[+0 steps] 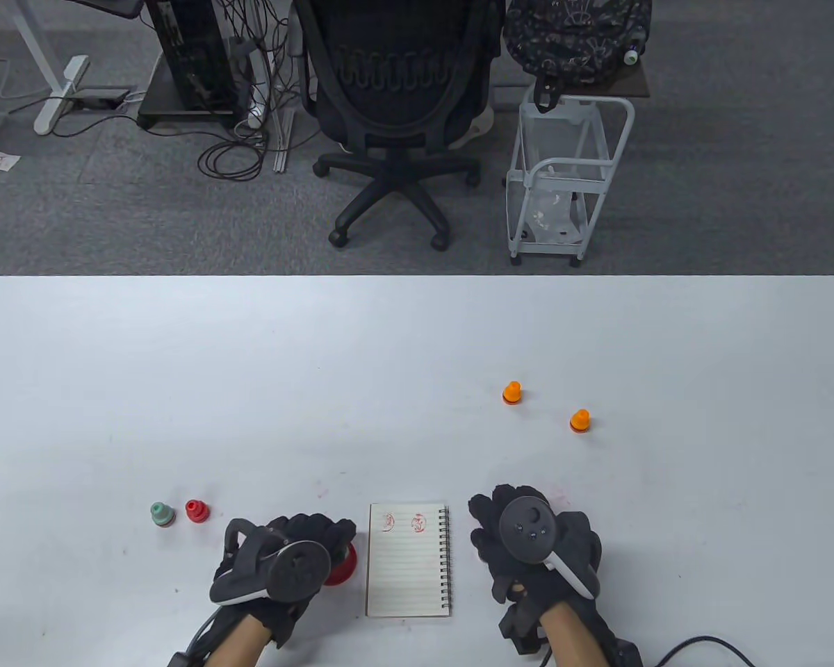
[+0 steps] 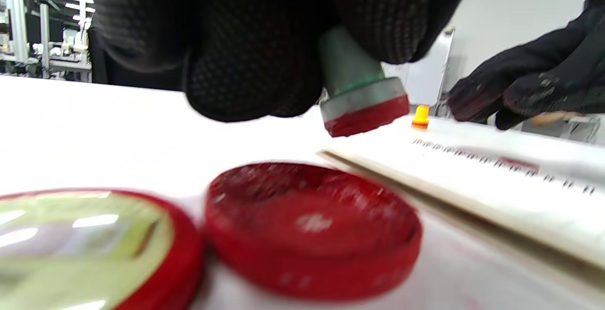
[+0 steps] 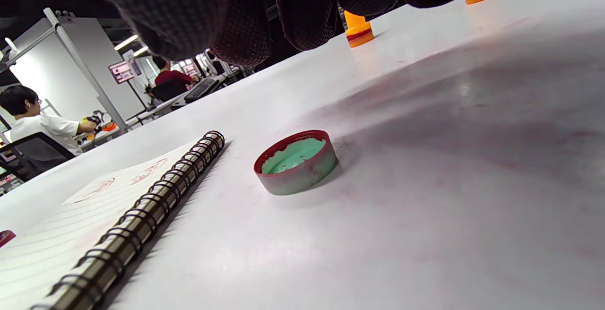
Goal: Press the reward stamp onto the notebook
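A small lined spiral notebook (image 1: 408, 560) lies open near the front edge, with two red stamp marks (image 1: 403, 522) at its top. My left hand (image 1: 288, 549) hovers just left of it and pinches a green stamp (image 2: 355, 88) with a red inked face, held a little above the red ink pad (image 2: 314, 227); the pad's edge also shows in the table view (image 1: 342, 564). The notebook's edge also shows in the left wrist view (image 2: 472, 177). My right hand (image 1: 532, 545) rests palm down right of the notebook, holding nothing. Under it lies a green stamp cap (image 3: 296, 161).
The ink pad's lid (image 2: 90, 246) lies beside the pad. A green stamp (image 1: 161, 514) and a red stamp (image 1: 197, 511) stand at the left. Two orange stamps (image 1: 512, 393) (image 1: 579, 420) stand farther back at the right. Red ink smudges mark the table near my right hand.
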Available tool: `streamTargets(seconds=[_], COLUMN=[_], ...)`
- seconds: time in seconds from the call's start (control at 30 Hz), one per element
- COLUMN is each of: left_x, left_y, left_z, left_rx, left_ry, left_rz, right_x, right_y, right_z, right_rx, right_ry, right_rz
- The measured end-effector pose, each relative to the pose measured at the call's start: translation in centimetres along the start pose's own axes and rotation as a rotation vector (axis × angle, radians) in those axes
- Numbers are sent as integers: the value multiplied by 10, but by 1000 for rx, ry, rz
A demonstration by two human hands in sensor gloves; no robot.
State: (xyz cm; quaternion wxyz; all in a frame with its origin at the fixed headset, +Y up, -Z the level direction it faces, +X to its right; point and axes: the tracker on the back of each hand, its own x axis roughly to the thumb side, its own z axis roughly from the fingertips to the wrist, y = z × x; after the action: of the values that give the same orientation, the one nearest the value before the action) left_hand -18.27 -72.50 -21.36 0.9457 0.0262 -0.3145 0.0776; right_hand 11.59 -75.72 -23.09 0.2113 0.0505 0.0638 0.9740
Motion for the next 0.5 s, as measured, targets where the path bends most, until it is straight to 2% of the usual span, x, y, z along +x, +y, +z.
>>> streamTargets(seconds=[0.13,0.5], left_x=[12,37], left_y=[-2,-19], left_z=[-8,-38], left_rx=[33,-54], left_ry=[-73,-184], left_rz=[12,-120], right_x=[1,0], right_y=[-1,-1], right_z=[0,-1], right_rx=[-4,1], right_ry=[-12,-29], right_rz=[4,-6])
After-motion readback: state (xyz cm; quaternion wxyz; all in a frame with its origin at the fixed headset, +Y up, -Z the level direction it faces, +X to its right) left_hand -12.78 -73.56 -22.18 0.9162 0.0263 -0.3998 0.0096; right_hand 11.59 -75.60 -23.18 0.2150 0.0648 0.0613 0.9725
